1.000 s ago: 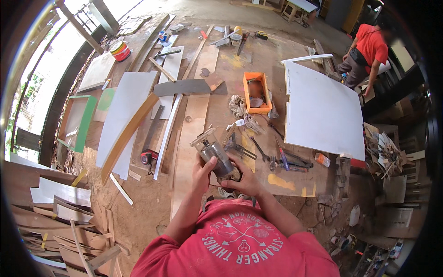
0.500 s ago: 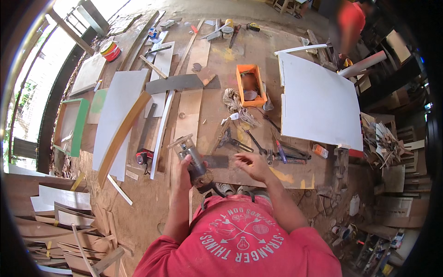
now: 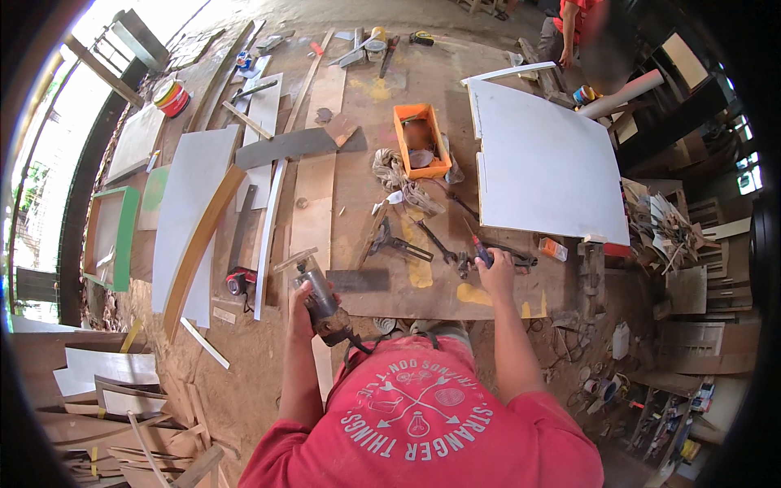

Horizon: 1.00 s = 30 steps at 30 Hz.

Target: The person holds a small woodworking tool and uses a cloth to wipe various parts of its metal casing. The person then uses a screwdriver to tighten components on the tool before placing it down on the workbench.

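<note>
My left hand (image 3: 300,311) is wrapped round the body of a trim router (image 3: 320,301), a grey power tool with its flat base plate tilted up and its cord running back toward my shirt. Over the near right part of the table, my right hand (image 3: 497,275) has its fingers closed on the handle of a screwdriver (image 3: 485,254), whose shaft points away from me. Beside that hand lie an open-end wrench (image 3: 439,242) and several dark tools, partly hidden by my fingers. A dark metal bracket-like tool (image 3: 390,241) rests between the two hands.
An orange box (image 3: 443,165) of small items stands mid-table beside a bundle of cord (image 3: 389,168). A large white panel (image 3: 545,159) covers the right side. Long boards, a curved wooden strip (image 3: 199,244) and a red tape measure (image 3: 241,281) lie left. Another person (image 3: 569,24) stands far right.
My right hand, bent and holding nothing before, has moved right and closed on the screwdriver. My left hand keeps its hold on the router. The view has shifted slightly; the other person has moved.
</note>
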{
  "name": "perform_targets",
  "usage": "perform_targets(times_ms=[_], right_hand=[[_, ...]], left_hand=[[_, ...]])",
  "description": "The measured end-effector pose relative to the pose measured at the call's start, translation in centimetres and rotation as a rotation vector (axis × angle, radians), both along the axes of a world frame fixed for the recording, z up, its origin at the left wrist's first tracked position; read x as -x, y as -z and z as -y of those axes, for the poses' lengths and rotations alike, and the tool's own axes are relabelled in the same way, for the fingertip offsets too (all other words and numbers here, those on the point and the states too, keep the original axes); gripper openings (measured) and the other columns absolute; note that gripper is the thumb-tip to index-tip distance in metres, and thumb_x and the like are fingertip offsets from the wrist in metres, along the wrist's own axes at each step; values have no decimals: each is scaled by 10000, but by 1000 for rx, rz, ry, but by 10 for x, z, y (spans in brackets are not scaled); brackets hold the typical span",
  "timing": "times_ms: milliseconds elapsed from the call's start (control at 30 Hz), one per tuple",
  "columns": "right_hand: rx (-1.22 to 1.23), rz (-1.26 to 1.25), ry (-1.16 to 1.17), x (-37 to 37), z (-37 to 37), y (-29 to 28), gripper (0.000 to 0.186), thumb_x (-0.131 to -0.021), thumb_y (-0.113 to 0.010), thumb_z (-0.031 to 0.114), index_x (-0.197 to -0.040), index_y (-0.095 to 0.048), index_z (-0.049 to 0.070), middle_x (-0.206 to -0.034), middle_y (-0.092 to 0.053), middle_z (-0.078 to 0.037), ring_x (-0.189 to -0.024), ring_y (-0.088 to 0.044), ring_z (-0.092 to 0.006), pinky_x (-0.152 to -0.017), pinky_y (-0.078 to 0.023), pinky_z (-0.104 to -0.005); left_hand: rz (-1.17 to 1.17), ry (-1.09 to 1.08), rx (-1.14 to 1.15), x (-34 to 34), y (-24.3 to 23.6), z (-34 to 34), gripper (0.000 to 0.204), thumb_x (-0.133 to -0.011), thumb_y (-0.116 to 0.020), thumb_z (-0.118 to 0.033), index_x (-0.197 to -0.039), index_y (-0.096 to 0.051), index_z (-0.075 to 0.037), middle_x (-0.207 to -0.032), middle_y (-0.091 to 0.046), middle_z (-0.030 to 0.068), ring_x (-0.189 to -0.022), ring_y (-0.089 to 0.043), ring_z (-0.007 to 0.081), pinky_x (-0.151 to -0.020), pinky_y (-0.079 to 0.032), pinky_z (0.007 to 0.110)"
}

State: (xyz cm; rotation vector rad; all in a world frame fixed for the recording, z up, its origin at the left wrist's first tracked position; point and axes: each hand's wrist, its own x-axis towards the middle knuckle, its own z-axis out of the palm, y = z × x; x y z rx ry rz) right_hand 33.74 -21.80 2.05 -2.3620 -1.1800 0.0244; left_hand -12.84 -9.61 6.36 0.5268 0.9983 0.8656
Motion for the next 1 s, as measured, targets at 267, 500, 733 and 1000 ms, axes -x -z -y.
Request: perform_targets(times_ms=[267,500,733,1000], right_hand=[[-65,-374,-193,16,-23,-37,322,-918,-828,170,-1211,-755,61,-1001,-752,-152,-907,-731,-345,-838,-580,-438],[-112,-552,-741,119,-38,-186,415,-865,-861,49,-1270,-784,98,-1037,-747,-143,-979,-729,-310,-860,-590,-403],[-98,-648,-854,142,-44,-187,405,-865,-872,48,-1259,-789,94,-1073,-732,-129,-983,-710,-309,-878,-583,-406],[-105,-616,-894,149,-48,-184,391,-850,-881,48,-1228,-792,94,-1014,-718,-118,-992,-707,-300,-870,-579,-403]], left_hand=[[141,160,-94,-12,-35,-14,645,-960,-698,-529,-1267,-650,36,-1092,-751,188,-874,-785,319,-767,-653,437],[134,263,-166,-14,-52,-16,692,-953,-653,-570,-1321,-636,16,-1091,-750,199,-847,-775,349,-775,-637,469],[114,262,-218,-21,-66,-11,628,-944,-684,-534,-1143,-702,62,-935,-761,175,-808,-774,278,-738,-625,408],[116,216,-188,-17,-73,-3,589,-943,-704,-492,-1152,-702,59,-950,-762,164,-803,-775,273,-733,-628,395]])
